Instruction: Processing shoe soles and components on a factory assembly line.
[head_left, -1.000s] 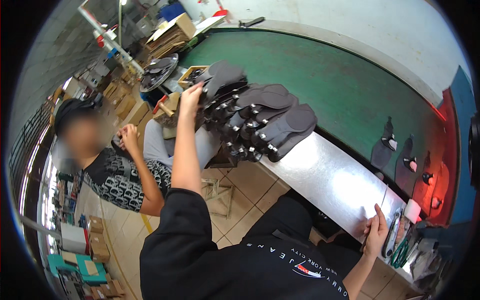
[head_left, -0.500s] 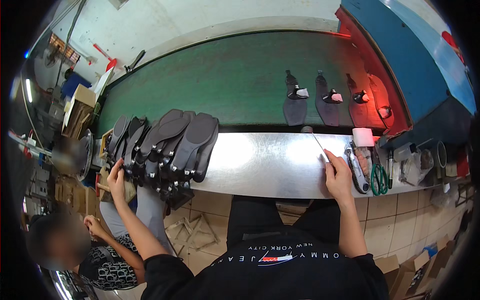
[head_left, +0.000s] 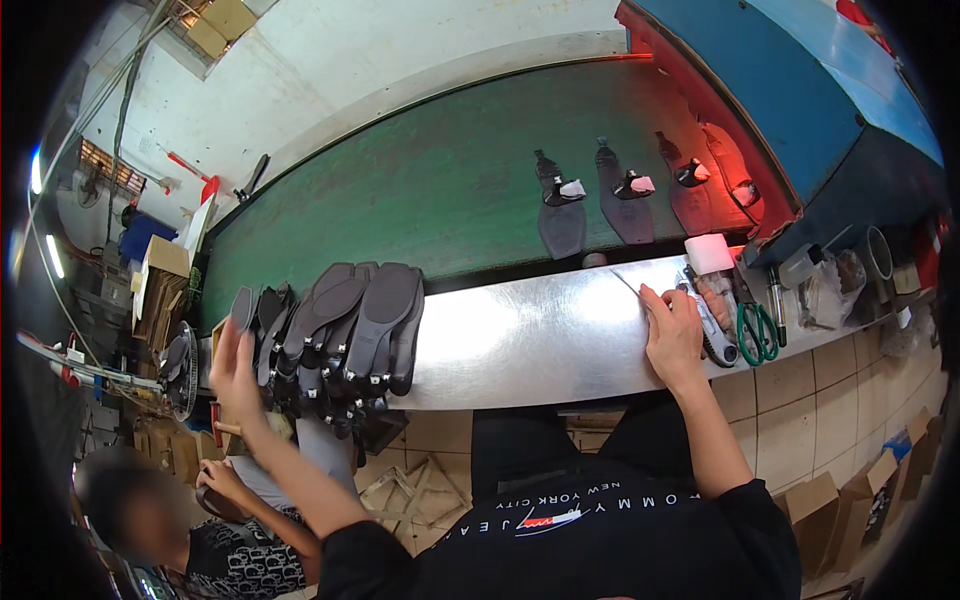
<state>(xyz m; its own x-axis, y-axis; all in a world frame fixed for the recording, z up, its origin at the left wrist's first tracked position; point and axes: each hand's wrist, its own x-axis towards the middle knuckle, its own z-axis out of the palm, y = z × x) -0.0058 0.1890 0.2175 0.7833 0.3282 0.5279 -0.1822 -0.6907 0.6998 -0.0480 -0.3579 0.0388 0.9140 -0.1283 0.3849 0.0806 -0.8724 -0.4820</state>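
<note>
My right hand [head_left: 675, 332] is closed around a thin metal rod-like tool [head_left: 627, 283], whose handle is hidden by the fingers. The tool's tip points up and left over the steel edge, close to a small dark round object [head_left: 594, 260]. Raised at the left end of a pile of dark sandals [head_left: 372, 325] is my left hand [head_left: 236, 380], slightly blurred, fingers stretched out and nothing visible in them. The sandals are heaped at the bench edge, soles showing, with shiny parts below. Farther right, flat sandal pieces [head_left: 562, 228] with paper-stuffed straps lie on the green belt [head_left: 400, 180].
A white roll [head_left: 709, 254], a utility knife [head_left: 715, 340], green-handled scissors [head_left: 757, 335] and a black pen [head_left: 777, 308] lie right of my hand. The blue machine [head_left: 760, 90] glows red at its opening. At lower left a co-worker [head_left: 250, 550] sits beside the bench.
My left hand has lifted off the left end of the sandal pile and its fingers have straightened. The right hand still holds the tool, its tip now apart from the round object. The view has shifted.
</note>
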